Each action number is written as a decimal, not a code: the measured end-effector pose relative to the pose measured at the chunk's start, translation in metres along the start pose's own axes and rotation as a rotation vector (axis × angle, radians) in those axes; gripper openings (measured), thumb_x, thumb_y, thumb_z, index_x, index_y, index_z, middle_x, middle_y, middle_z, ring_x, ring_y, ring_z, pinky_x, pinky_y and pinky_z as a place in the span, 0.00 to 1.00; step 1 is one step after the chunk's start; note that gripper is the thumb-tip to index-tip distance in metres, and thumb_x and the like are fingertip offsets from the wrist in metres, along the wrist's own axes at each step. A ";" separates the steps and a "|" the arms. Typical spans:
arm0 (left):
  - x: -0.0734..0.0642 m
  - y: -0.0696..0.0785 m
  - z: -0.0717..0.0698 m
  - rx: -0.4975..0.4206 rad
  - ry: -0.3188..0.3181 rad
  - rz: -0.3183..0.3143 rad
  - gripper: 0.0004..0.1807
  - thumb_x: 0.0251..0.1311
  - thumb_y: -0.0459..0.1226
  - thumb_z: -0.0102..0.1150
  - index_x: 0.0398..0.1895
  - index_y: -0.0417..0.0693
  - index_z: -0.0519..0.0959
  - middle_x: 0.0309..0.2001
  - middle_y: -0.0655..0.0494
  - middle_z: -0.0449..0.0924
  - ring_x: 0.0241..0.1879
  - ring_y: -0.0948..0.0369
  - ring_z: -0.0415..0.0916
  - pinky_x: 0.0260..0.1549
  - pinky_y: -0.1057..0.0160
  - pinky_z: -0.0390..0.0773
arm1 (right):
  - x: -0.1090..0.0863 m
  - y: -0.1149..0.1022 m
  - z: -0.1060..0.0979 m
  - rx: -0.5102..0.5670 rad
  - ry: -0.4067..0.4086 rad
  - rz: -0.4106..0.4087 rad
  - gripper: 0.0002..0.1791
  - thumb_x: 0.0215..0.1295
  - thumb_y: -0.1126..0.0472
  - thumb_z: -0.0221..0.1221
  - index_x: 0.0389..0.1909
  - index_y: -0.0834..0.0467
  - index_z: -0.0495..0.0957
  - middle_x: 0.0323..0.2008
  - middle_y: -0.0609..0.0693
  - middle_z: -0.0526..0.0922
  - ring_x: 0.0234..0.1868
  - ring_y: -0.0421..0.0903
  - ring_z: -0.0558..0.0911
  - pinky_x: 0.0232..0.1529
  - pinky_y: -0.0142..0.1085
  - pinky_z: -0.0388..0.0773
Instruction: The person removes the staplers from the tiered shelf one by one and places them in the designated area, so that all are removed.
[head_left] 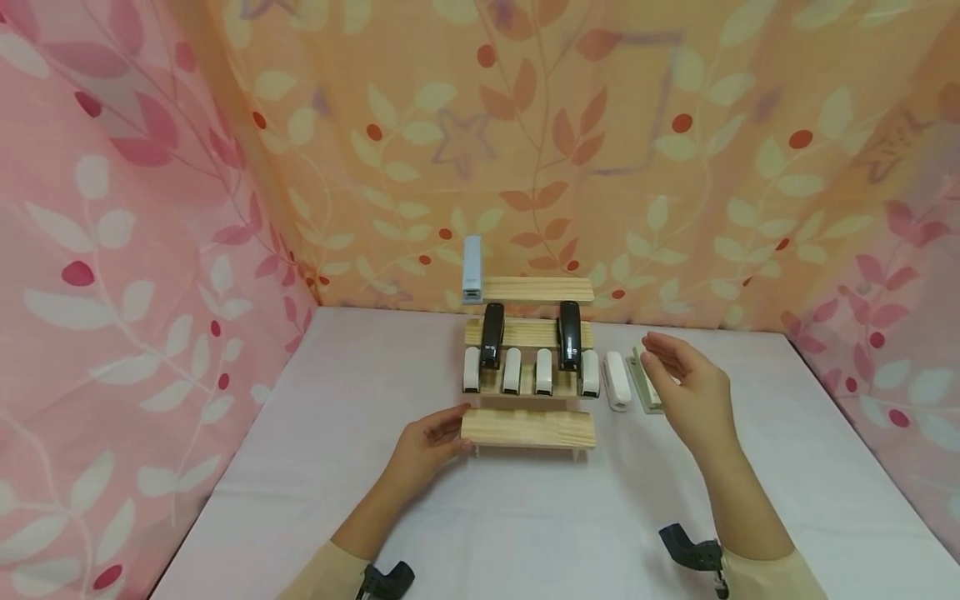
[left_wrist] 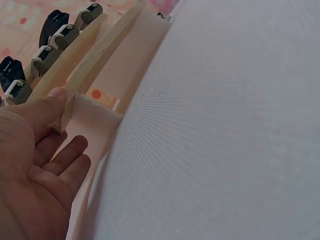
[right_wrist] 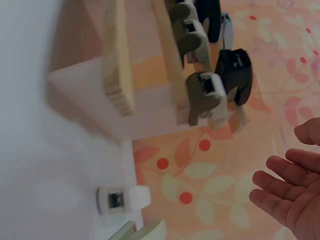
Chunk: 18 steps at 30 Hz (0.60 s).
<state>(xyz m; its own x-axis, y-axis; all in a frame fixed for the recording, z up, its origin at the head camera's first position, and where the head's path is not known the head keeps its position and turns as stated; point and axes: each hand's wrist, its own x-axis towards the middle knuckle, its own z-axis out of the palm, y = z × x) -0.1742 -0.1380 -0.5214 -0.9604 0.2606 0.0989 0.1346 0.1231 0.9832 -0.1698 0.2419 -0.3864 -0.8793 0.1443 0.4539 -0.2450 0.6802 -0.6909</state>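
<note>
My left hand (head_left: pixel 423 446) holds the left end of the lowest step of a tiered wooden shelf (head_left: pixel 528 427). In the left wrist view its thumb (left_wrist: pixel 59 94) lies on the board's edge, with fingers beneath. My right hand (head_left: pixel 693 396) is raised at the right, fingers extended and nothing in it. Several small white staplers (head_left: pixel 543 372) line the second step. Two larger black staplers (head_left: pixel 570 333) stand on the step above, and a light blue stapler (head_left: pixel 472 267) sits at the top left.
Right of the shelf, another white stapler (head_left: pixel 618 382) lies on the white-covered table (head_left: pixel 525 533). Beside it is a pale green and white item (head_left: pixel 647 392), partly hidden by the right hand. Floral curtains (head_left: pixel 405 183) enclose the back and sides.
</note>
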 end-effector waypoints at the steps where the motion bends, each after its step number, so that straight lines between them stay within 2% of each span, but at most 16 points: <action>1: 0.000 0.000 0.000 -0.002 0.003 -0.003 0.34 0.56 0.37 0.76 0.67 0.45 0.77 0.68 0.48 0.76 0.65 0.51 0.76 0.61 0.65 0.79 | 0.002 -0.005 0.000 0.011 0.001 -0.007 0.21 0.75 0.52 0.61 0.63 0.57 0.79 0.57 0.52 0.86 0.55 0.51 0.85 0.53 0.18 0.79; 5: 0.000 0.001 -0.003 0.001 0.010 0.001 0.33 0.56 0.38 0.76 0.67 0.46 0.78 0.68 0.51 0.77 0.65 0.52 0.77 0.61 0.67 0.79 | 0.012 -0.028 0.003 0.058 0.003 -0.038 0.21 0.75 0.53 0.61 0.64 0.57 0.80 0.57 0.50 0.86 0.56 0.50 0.85 0.59 0.32 0.82; 9: 0.001 0.001 -0.005 -0.002 0.006 0.011 0.33 0.56 0.37 0.76 0.67 0.46 0.78 0.68 0.52 0.77 0.65 0.52 0.77 0.60 0.67 0.79 | 0.021 -0.051 0.007 0.105 -0.008 -0.077 0.21 0.75 0.52 0.61 0.64 0.56 0.80 0.59 0.49 0.85 0.58 0.50 0.84 0.62 0.44 0.80; 13: 0.001 0.002 -0.004 -0.009 -0.002 0.000 0.33 0.56 0.36 0.76 0.67 0.47 0.78 0.68 0.52 0.77 0.65 0.52 0.77 0.60 0.67 0.79 | 0.030 -0.071 0.012 0.176 -0.029 -0.129 0.20 0.74 0.54 0.63 0.62 0.56 0.81 0.59 0.49 0.85 0.60 0.50 0.84 0.64 0.47 0.80; 18: 0.000 0.003 -0.002 -0.012 -0.005 -0.015 0.33 0.56 0.37 0.77 0.67 0.46 0.78 0.67 0.53 0.77 0.65 0.53 0.77 0.60 0.68 0.79 | 0.042 -0.094 0.020 0.222 -0.095 -0.162 0.21 0.74 0.54 0.63 0.63 0.57 0.80 0.59 0.49 0.85 0.61 0.50 0.82 0.66 0.47 0.79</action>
<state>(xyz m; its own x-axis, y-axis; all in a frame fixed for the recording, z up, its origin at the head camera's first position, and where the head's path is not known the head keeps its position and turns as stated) -0.1741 -0.1395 -0.5184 -0.9611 0.2634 0.0834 0.1171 0.1151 0.9864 -0.1920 0.1694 -0.3136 -0.8530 -0.0285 0.5211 -0.4598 0.5132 -0.7247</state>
